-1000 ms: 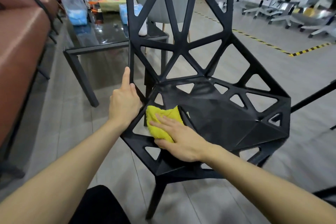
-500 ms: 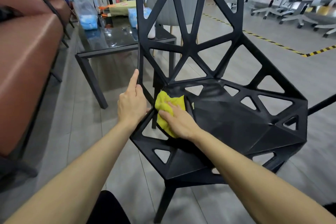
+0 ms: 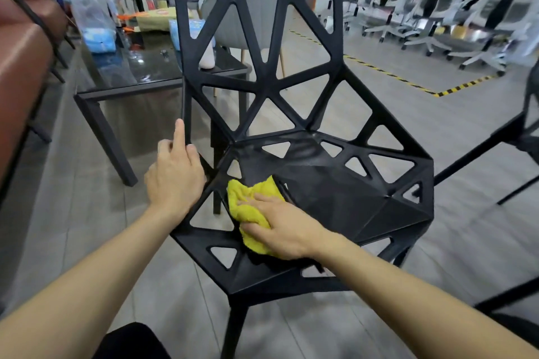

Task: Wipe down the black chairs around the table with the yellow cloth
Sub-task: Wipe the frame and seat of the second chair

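At the centre of the frame stands the black chair (image 3: 306, 172), turned so its seat faces the person. The right hand (image 3: 284, 227) lies flat on the yellow cloth (image 3: 250, 210), fingers straight and slightly apart, pressing it onto the seat's lower-left part, likely so the whole palm drives the wipe. The left hand (image 3: 175, 175) grips the chair's left edge, fingers curled round the frame and forefinger up along the strut, probably to steady it. Behind, upper left, the glass bench (image 3: 137, 79) carries bags and bottles.

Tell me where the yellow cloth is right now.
In the head view, the yellow cloth lies on the left front part of the black chair seat, pressed under the right hand, beside the left hand.
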The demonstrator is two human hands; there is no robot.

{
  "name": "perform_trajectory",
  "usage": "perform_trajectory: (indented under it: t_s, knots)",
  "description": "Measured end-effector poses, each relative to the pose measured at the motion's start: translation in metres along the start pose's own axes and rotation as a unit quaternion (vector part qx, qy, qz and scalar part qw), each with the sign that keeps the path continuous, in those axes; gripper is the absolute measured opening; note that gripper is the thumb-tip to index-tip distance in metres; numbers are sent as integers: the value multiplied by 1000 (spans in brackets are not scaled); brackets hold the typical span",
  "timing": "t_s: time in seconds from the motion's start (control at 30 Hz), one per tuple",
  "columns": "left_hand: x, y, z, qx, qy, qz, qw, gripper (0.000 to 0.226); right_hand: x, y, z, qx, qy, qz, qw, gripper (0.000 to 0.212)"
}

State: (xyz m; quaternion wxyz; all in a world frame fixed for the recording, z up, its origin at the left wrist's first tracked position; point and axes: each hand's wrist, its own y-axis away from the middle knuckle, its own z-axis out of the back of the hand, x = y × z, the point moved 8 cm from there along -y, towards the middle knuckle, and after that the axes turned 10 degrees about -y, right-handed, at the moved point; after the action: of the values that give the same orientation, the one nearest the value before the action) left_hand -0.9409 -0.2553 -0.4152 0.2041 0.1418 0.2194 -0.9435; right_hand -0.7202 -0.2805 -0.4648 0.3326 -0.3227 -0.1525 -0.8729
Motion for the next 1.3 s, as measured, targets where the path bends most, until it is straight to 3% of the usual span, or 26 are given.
perform_trajectory:
  t_s: [0.07, 0.13, 0.17, 0.23, 0.33, 0.43, 0.57, 0.67, 0.8, 0.9, 0.97, 1.13, 1.3]
  knots:
    - [-16, 7, 9, -36, -137, -80, 987, 65, -33, 27, 20, -1, 61, -50, 997, 45]
    - [-38, 13, 4, -51, -239, -229, 942, 63, -66, 50, 40, -29, 100, -116, 988, 56]
    - [-51, 16, -5, -35, -268, -303, 914, 59, -78, 56, 47, -42, 115, -133, 984, 65]
    - [-72, 14, -34, 82, -278, -371, 882, 59, -87, 58, 53, -63, 132, -154, 977, 72]
    - [-103, 2, -79, 285, -226, -357, 860, 50, -88, 48, 47, -64, 141, -169, 973, 82]
    - [-139, -27, -113, 325, -163, -316, 876, 44, -85, 51, 44, -71, 136, -176, 972, 97]
    - [-158, -41, -163, 368, -157, -282, 872, 55, -91, 51, 46, -71, 135, -182, 971, 83]
    - [-156, -41, -182, 351, -171, -294, 872, 76, -123, 16, 65, -81, 149, -201, 965, 74]
    - [-154, -41, -187, 353, -172, -325, 860, 71, -172, -67, 93, -131, 195, -205, 950, 76]
    - [-159, -42, -185, 366, -166, -337, 851, 94, -190, -125, 112, -157, 197, -198, 947, 78]
    - [-165, -45, -187, 360, -178, -336, 852, 96, -197, -142, 118, -165, 205, -198, 944, 79]
    - [-164, -42, -191, 360, -183, -327, 854, 96, -197, -132, 125, -134, 242, -166, 947, 75]
    - [-164, -41, -186, 368, -172, -312, 859, 91, -194, -38, 155, -134, 288, -124, 940, 66]
